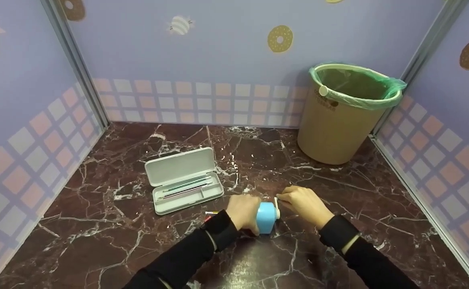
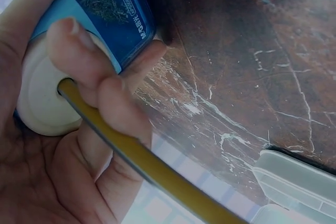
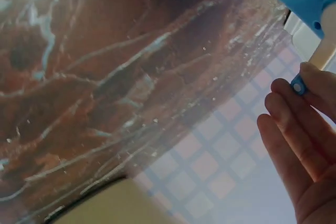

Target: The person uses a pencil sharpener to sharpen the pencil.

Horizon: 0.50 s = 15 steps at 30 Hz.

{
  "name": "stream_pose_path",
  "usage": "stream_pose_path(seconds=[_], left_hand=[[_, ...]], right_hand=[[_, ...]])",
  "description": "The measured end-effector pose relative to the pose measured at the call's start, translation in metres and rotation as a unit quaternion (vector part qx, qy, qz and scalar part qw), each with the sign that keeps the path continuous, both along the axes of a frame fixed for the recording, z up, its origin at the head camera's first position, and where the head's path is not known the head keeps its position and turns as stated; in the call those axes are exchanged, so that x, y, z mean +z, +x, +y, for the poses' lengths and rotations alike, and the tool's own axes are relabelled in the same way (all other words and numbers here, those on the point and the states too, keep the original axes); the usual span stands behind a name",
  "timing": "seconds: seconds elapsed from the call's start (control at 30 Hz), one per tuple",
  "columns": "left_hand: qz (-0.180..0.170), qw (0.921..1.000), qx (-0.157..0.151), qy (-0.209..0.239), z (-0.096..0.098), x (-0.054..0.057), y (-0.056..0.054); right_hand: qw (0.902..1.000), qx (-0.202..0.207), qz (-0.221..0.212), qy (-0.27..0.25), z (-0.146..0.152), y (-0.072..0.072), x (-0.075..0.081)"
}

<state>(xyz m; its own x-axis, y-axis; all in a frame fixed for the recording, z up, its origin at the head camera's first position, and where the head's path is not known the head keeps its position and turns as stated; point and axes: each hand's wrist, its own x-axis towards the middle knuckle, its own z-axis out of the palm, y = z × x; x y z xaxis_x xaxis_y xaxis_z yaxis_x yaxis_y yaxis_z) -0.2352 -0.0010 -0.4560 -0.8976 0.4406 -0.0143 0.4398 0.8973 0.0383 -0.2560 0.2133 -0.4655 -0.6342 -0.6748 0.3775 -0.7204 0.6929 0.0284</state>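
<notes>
A blue hand-crank pencil sharpener (image 1: pixel 266 218) lies low over the dark marbled table, its clear bin holding shavings in the left wrist view. My left hand (image 1: pixel 242 210) grips its body, palm toward the cream face. From the hole in that face sticks a yellow pencil (image 2: pixel 152 166), with my left fingers (image 2: pixel 123 108) bent around it. On the opposite side, my right hand (image 1: pixel 302 202) pinches the end of the cream crank (image 1: pixel 276 202) between thumb and fingertips. The crank's blue-rimmed knob end (image 3: pixel 298 86) shows between them.
An open white pencil case (image 1: pixel 180 166) with several pencils (image 1: pixel 188 183) lies left of the hands. A small red and yellow item (image 1: pixel 209 214) is partly hidden by the left wrist. At the back right stands a lined tan trash bin (image 1: pixel 335 132). Patterned walls surround the table.
</notes>
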Motion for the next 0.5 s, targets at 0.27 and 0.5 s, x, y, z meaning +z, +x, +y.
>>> stream_pose_path(seconds=[0.27, 0.5], left_hand=[[0.005, 1.0, 0.002, 0.002, -0.001, -0.002, 0.001], [0.013, 0.9998, 0.003, 0.015, -0.002, -0.002, 0.001]], right_hand=[[0.9982, -0.009, -0.059, 0.003, 0.0, -0.001, -0.016], [0.998, 0.0, -0.06, 0.021, 0.001, 0.007, -0.027]])
